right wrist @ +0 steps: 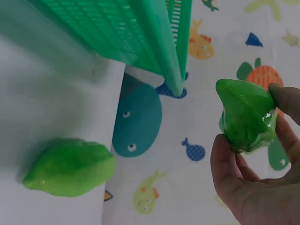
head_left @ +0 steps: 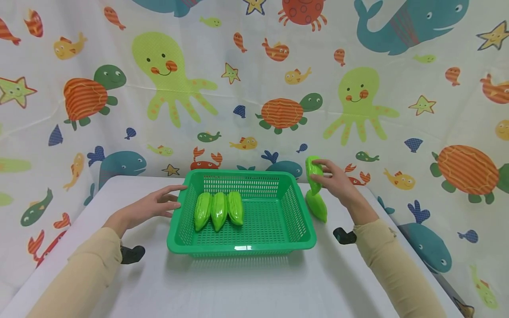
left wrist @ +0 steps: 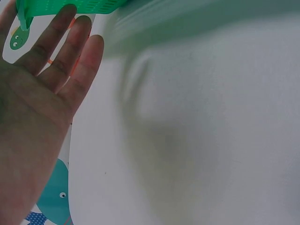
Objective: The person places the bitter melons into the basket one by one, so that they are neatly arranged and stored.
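A green plastic basket (head_left: 242,248) with slotted sides stands on the white table. Inside, at its left, three shiny, ridged green fruits (head_left: 219,211) lie side by side, long and pointed. My right hand (head_left: 338,181) pinches another such green fruit (right wrist: 247,116) between thumb and fingers, raised just beyond the basket's right side. A further green fruit (head_left: 317,206) lies on the table below it, beside the basket. My left hand (head_left: 149,207) is at the basket's left side, fingers extended and loosely spread, fingertips at the rim; whether they touch it I cannot tell.
The white table (head_left: 238,287) extends in front of the basket and to both sides. Behind its far edge hangs a white curtain (head_left: 246,150) printed with sea animals. A black strap end (head_left: 133,255) sticks out at the left wrist, and another black piece (head_left: 344,236) at the right.
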The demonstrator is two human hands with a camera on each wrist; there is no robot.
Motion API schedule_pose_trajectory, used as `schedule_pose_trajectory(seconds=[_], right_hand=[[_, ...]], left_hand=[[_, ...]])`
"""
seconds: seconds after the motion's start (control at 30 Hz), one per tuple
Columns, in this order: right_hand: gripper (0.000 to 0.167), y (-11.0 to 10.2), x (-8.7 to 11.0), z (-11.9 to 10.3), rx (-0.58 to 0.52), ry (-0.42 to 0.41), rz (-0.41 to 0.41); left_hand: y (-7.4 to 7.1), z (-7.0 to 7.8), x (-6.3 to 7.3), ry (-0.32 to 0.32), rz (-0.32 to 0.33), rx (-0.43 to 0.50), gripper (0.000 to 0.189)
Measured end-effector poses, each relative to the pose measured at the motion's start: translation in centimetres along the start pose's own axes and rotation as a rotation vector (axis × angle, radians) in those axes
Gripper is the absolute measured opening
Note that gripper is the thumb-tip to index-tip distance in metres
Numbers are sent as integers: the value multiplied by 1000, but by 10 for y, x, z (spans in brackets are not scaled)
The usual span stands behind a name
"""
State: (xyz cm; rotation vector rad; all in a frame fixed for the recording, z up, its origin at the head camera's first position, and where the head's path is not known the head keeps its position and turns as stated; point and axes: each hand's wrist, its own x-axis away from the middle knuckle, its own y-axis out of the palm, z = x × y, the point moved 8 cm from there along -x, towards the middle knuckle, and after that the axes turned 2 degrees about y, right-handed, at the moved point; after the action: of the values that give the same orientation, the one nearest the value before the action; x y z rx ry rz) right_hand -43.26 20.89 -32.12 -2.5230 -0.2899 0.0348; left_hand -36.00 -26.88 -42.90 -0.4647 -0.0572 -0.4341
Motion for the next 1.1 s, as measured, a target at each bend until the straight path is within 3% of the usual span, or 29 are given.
schedule_pose_trajectory(seconds=[0.23,0.63,1.1], right_hand=[[56,10,7,-23,-6,-1,-30],[56,26,0,-32,-1,-82,-42],[52,59,-2,-51,29,-109,-95]], left_hand=[[0,0,0,3,5,-2,65],[0,0,1,-7,10,-9,67],[0,-1,0,-4,12,-6,65]])
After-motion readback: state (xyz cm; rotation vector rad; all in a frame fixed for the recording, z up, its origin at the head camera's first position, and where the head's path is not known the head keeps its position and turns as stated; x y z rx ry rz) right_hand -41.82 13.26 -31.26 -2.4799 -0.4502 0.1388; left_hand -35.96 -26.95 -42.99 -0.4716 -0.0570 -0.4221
